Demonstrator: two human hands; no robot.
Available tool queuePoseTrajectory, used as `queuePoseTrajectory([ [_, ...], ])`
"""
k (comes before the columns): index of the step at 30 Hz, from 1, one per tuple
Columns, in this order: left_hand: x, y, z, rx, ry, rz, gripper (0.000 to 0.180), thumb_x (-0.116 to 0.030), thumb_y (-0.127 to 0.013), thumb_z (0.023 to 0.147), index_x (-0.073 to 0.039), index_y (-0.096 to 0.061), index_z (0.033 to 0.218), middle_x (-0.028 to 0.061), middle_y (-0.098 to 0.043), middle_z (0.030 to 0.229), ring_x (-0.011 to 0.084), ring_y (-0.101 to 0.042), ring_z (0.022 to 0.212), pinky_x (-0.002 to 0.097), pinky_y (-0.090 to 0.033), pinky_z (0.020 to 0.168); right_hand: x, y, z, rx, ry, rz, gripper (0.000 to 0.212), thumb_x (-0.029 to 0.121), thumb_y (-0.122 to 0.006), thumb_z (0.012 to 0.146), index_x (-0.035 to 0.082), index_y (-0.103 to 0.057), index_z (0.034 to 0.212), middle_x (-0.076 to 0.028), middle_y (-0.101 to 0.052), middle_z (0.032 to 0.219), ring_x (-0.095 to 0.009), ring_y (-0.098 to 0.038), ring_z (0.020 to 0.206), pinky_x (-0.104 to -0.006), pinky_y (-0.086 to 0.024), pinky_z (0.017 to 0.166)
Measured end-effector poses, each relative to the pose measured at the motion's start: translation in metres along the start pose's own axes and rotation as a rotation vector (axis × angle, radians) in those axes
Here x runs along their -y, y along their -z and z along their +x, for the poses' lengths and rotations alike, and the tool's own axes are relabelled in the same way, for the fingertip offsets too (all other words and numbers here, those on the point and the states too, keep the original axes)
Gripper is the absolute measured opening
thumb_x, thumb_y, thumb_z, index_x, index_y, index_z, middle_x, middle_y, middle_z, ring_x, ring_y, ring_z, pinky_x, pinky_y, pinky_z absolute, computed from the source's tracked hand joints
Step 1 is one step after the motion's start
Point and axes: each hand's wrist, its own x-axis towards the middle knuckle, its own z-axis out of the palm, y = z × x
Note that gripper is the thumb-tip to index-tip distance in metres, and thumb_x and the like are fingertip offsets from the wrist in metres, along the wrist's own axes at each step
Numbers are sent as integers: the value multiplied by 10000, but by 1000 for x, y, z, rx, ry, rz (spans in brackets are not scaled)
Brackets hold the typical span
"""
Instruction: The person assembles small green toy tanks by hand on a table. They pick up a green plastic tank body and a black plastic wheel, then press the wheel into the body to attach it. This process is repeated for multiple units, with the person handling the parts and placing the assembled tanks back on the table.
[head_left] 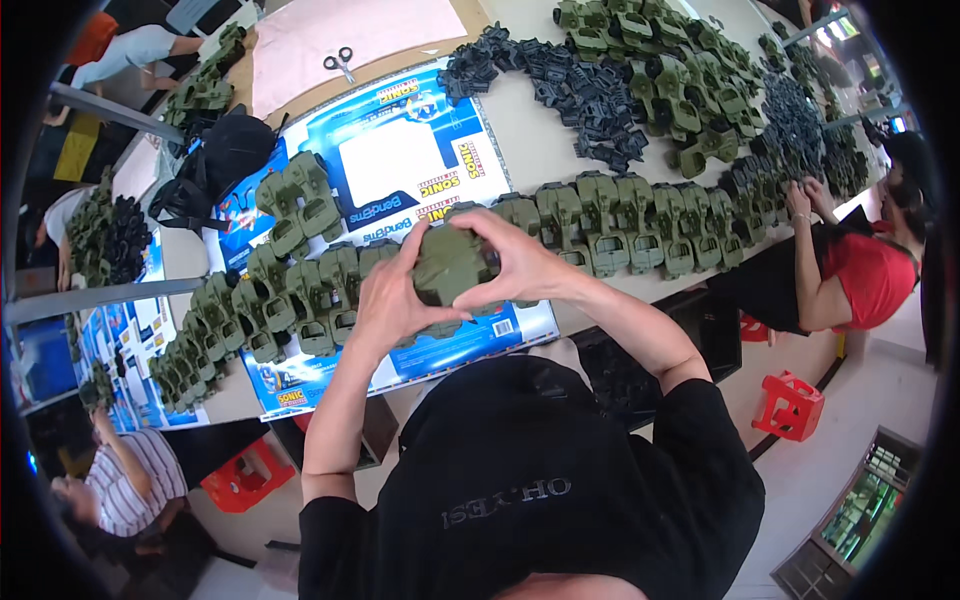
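While both hands, left hand [385, 300] and right hand [510, 262], close their fingers around an olive-green moulded plastic shell [450, 265] at frame centre, matching shells [290, 290] line the bench [530, 150].

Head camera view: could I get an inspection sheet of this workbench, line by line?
Surface: pale table, partly covered by a blue printed sheet.
Job's things: an olive green plastic part held above the table edge; a row of like green parts runs along the table.
Clutter: dark grey parts heaped at the back, scissors on a pink sheet, black bag.
Grippers: left hand and right hand both clasp the green part.
Cables: nothing seen.
Surroundings: a person in red at the right handling parts, another in stripes at lower left, red stools on the floor.
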Motion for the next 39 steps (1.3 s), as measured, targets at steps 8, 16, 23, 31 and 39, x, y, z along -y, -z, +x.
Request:
queuePoseTrajectory([
  [8,-11,-54,-64,-157,278,-1186,974,-372,-893,520,-15,-417,1291,109,-539,1214,223,-565,1081,383,-462,934,-153,124,157,-387,-280,-463,441,314,-685,775,0,-612,1075,-165,-633,1038,-296,-613,956,-381,-487,817],
  [16,-31,-65,-106,-349,432,-1358,886,-442,-783,672,0,-363,1315,155,-539,1183,288,-574,1063,422,-504,869,-235,122,256,-786,-274,-1273,159,141,-596,784,111,-504,910,-50,-525,889,-211,-604,825,-368,-496,631],
  [23,-19,-57,-96,-207,420,-1239,967,-654,-712,628,-8,-417,1285,166,-562,1141,271,-607,992,417,-532,820,-200,139,200,-642,-60,-1017,478,291,-774,628,72,-563,997,-124,-499,1021,-282,-455,1034,-419,-360,856],
  [31,-17,-51,-29,-14,256,-994,979,-380,-809,643,40,-286,1356,125,-536,1204,192,-526,1112,327,-417,953,-58,125,44,-631,71,325,203,161,-743,778,42,-583,817,20,-605,670,-46,-523,612,-210,-412,560],
  [39,-31,-45,14,266,5,-913,1001,-176,-847,593,45,-273,1382,102,-538,1224,164,-516,1113,295,-377,988,-18,69,-75,-403,-64,828,316,280,-544,935,77,-534,1177,8,-600,1020,-70,-535,872,-238,-425,682],
])
